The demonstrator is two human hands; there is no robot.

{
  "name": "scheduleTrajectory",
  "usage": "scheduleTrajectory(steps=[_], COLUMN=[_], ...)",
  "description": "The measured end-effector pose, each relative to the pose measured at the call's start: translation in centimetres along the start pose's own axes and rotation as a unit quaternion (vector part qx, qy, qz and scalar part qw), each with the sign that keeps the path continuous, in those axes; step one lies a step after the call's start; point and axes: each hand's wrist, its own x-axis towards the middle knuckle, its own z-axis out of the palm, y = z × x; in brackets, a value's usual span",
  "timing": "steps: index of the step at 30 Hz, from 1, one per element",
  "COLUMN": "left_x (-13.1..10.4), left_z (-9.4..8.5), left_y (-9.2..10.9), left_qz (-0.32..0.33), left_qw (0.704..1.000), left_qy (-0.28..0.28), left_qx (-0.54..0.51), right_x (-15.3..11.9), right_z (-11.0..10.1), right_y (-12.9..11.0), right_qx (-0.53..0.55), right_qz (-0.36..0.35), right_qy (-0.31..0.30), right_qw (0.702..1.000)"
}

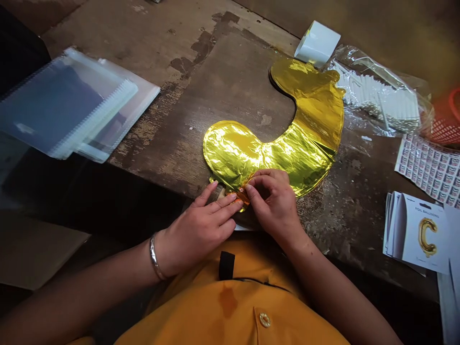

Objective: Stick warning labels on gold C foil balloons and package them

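Observation:
A flat, shiny gold foil balloon (305, 143), curved like a letter C, lies on the worn brown table (230, 81). My left hand (204, 223) has its fingers stretched out, with the tips resting on the balloon's lower edge near the table's front. Just to its right, my right hand (273, 201) is closed, thumb and index finger pinched at the same edge. A tiny round sticker (241, 189) shows on the foil by those fingertips; whether they hold it or the foil is hard to make out.
Clear plastic sleeves (64, 105) lie at the left. A white folded card (318, 43), a bag of white sticks (384, 98), a red basket (447, 120), a sticker sheet (431, 167) and balloon cards (424, 230) are at the right.

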Motion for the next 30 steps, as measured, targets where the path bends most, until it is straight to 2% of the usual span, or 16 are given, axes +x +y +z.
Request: scheduleTrajectory(steps=[4, 6, 8, 10, 12, 14, 20, 24, 27, 30], left_x=[0.0, 0.0, 0.0, 0.0, 0.1, 0.2, -0.6, -1.2, -1.2, -0.9], left_z=[0.0, 0.1, 0.3, 0.3, 0.2, -0.1, -1.7, -1.9, -1.9, -2.0], left_y=[0.1, 0.1, 0.1, 0.1, 0.1, 0.0, -0.7, -0.9, -0.8, -0.8], left_qz=[0.002, 0.001, -0.001, -0.007, -0.016, -0.021, -0.068, -0.08, -0.076, -0.075], left_qw=[1.0, 1.0, 1.0, 1.0, 1.0, 1.0, 0.997, 0.996, 0.997, 0.997], left_qy=[0.008, 0.012, 0.017, 0.017, 0.014, 0.007, 0.01, -0.013, 0.004, 0.027], left_qx=[0.01, 0.01, 0.005, -0.001, -0.005, -0.014, -0.028, -0.027, -0.029, -0.023], right_x=[-0.1, -0.2, -0.5, -1.0, -1.5, -1.8, -1.5, -0.9, -0.2, 0.9], right_z=[0.2, 0.1, -0.2, -0.7, -1.3, -1.8, -2.6, -2.0, -1.8, -1.9], right_y=[-0.1, -0.3, -0.4, -0.5, -0.4, 0.0, 0.7, 0.8, 1.1, 1.4], right_qx=[-0.069, -0.128, -0.167, -0.168, -0.143, -0.116, -0.103, -0.119, -0.037, 0.039], right_qz=[0.008, 0.01, -0.02, -0.091, -0.156, -0.18, -0.188, -0.214, -0.188, -0.098], right_qy=[0.005, 0.035, 0.056, 0.021, -0.045, -0.088, -0.144, -0.112, -0.106, -0.121], right_qw=[0.998, 0.991, 0.984, 0.981, 0.976, 0.973, 0.966, 0.963, 0.976, 0.987])
